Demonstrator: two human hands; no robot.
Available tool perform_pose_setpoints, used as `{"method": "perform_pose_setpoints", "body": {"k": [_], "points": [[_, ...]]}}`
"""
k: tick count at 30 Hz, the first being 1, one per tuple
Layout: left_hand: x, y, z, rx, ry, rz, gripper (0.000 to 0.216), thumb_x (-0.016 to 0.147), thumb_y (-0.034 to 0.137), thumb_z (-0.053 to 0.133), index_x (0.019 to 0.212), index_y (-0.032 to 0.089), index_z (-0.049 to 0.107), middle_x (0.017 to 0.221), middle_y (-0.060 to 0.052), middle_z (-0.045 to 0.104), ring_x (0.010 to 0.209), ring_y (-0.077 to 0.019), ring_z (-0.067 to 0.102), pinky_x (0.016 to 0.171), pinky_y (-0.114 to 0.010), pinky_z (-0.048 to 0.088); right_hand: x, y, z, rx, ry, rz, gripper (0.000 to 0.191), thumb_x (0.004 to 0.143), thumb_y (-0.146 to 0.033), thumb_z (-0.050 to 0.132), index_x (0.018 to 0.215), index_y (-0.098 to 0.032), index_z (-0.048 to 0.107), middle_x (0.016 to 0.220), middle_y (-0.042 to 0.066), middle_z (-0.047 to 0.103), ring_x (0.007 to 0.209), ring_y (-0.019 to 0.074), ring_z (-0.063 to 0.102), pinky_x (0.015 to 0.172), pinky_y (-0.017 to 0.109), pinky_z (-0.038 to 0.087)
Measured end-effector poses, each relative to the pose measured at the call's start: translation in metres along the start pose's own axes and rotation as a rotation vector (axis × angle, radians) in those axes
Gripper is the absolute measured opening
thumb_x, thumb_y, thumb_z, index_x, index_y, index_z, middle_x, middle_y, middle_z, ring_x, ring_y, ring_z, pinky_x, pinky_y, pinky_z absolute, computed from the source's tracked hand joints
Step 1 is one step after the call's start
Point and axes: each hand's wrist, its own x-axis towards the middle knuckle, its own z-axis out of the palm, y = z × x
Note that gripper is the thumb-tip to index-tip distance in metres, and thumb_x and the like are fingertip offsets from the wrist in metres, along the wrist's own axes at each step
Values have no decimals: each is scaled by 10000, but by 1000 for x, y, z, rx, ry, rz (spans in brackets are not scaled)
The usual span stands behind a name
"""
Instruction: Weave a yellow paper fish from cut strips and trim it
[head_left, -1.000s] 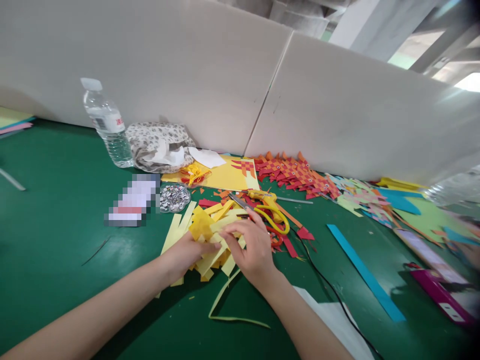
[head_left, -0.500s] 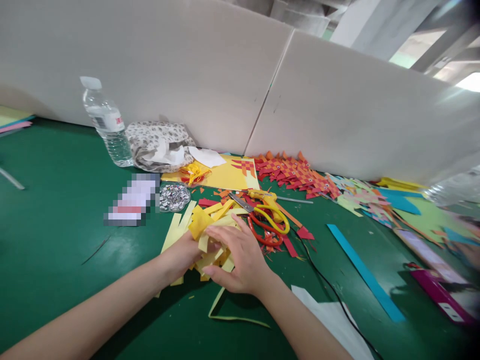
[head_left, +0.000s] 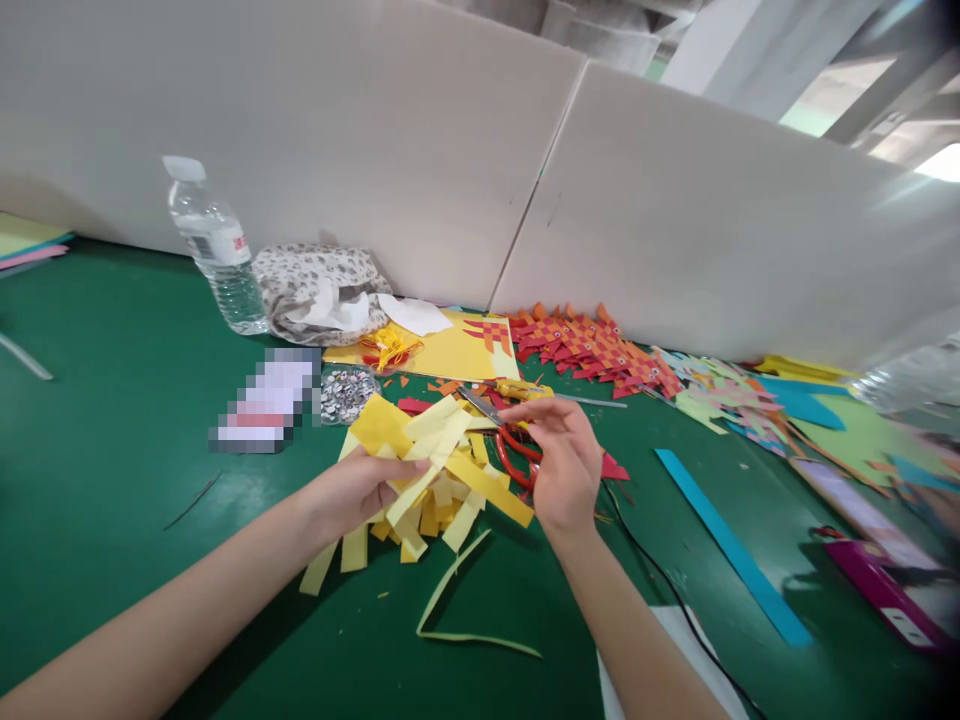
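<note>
Where the green table (head_left: 112,420) meets the white partition at the far left, a clear water bottle (head_left: 214,245) stands upright with its cap on. Just to its right a patterned cloth pouch (head_left: 319,290) lies against the partition. Nearer the person, a small round dish of googly eyes (head_left: 346,392) sits on the table. The left hand (head_left: 352,490) is closed around a bundle of yellow paper strips (head_left: 431,460), thumb on top. The bundle is raised slightly off the table in front of the person, and its loose ends fan out downward and to the right. Below it a single pale yellow strip (head_left: 457,600) lies curled on the table, apart from the bundle. Behind the bundle a yellow sheet (head_left: 450,352) lies flat. Two pairs of scissors, one yellow-handled (head_left: 525,390) and one red-handled (head_left: 511,458), lie crossed just beside the bundle's right edge. The right hand (head_left: 559,460) hovers over those scissors with fingers curled and thumb and forefinger drawn close; whether they pinch anything cannot be told. Further right, a heap of red and orange woven paper fish (head_left: 592,345) lies along the partition. A blue paper strip (head_left: 731,545) lies diagonally on the table, well apart from both hands.
</note>
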Motion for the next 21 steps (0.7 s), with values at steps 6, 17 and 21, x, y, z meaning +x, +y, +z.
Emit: {"method": "perform_pose_setpoints", "body": {"k": [6,17,21], "points": [[-1,4,-3,-32,18,43,482,700,1,640,1159,131,578,959,-112,719,840,-215,685,696,-235,556,7,14,-5,-60,-350,37,153,714,-161,599,857,-208,623,825,29,617,750,159,579,696,315,495],[4,-7,-9,39,-74,71,497,702,69,673,1181,144,566,1007,-111,706,876,-234,677,771,-299,550,1,-8,7,-243,-470,-166,122,726,-298,692,835,-242,687,776,7,504,764,154,527,707,320,450],[8,-11,-13,60,-70,75,520,688,93,694,1188,142,564,988,-120,711,851,-241,683,767,-309,549,-3,-14,9,-323,-557,-202,273,758,-255,643,1031,-257,639,899,37,516,857,176,530,770,354,452]]}}
